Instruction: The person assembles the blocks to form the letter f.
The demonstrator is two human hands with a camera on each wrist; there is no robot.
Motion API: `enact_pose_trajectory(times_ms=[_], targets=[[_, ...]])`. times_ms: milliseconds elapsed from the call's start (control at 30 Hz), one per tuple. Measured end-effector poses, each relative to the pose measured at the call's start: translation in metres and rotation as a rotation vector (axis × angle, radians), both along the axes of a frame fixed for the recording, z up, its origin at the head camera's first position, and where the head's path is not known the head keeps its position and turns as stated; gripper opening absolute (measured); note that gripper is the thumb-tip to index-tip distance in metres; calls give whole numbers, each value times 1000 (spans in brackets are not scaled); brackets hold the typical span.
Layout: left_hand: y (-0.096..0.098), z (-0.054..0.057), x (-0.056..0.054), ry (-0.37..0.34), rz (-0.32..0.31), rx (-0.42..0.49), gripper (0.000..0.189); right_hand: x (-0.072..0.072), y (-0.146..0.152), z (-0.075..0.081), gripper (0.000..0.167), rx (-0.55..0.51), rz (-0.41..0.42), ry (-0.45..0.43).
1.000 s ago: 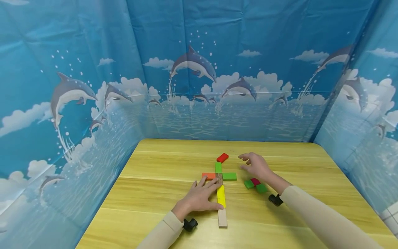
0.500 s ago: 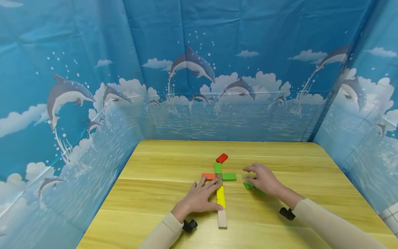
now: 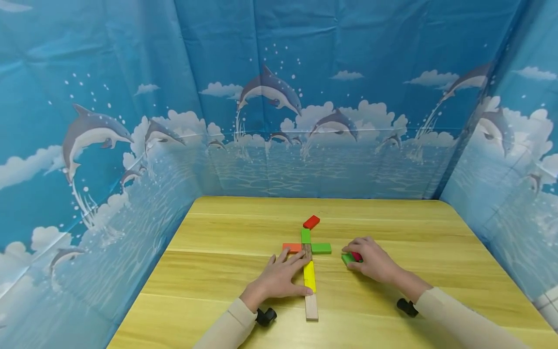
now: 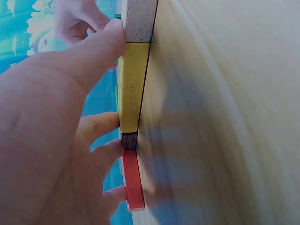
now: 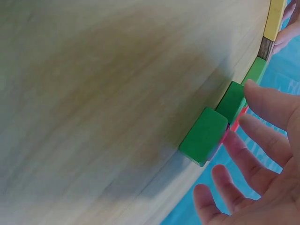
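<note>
My left hand [image 3: 281,278] rests with spread fingers along the left side of a row of wooden blocks. Its thumb touches near the joint of the yellow block [image 3: 309,277] and the pale wood block [image 3: 311,307]; other fingertips touch the dark brown block [image 4: 129,140] and the orange-red block [image 4: 133,180]. My right hand [image 3: 376,261] pinches at a small green block [image 3: 348,259], thumb on one side and index finger on the other. A dark red block [image 3: 356,256] lies against it, partly hidden. A second green block [image 4: 117,17] is mostly covered; the right wrist view shows a nearer green block [image 5: 204,135].
Beyond the brown block lies a green block [image 3: 306,236], with another green block [image 3: 321,248] to its right. A red block [image 3: 311,222] sits slanted at the far end. The wooden table [image 3: 218,271] meets a blue dolphin curtain [image 3: 270,160] behind.
My right hand has come down and toward me, from above the table to the small green and dark red blocks, its fingers closing in on one. My left hand stays in place.
</note>
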State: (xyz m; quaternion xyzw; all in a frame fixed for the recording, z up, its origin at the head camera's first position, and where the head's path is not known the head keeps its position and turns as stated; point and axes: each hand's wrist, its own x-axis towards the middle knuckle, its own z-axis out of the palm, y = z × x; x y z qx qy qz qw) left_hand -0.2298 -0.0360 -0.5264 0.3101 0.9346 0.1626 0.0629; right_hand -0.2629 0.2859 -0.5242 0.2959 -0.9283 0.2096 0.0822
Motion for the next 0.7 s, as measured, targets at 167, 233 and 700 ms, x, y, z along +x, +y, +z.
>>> enact_pose_trajectory(times_ms=[167, 233, 700], targets=[[1, -1, -1, 8, 2, 3, 88, -1, 0, -3, 36, 36, 11, 28], [1, -1, -1, 7, 1, 5, 88, -1, -1, -3, 36, 45, 9, 40], [0, -1, 0, 1, 2, 13, 89, -1, -5, -3, 34, 56, -20, 64]])
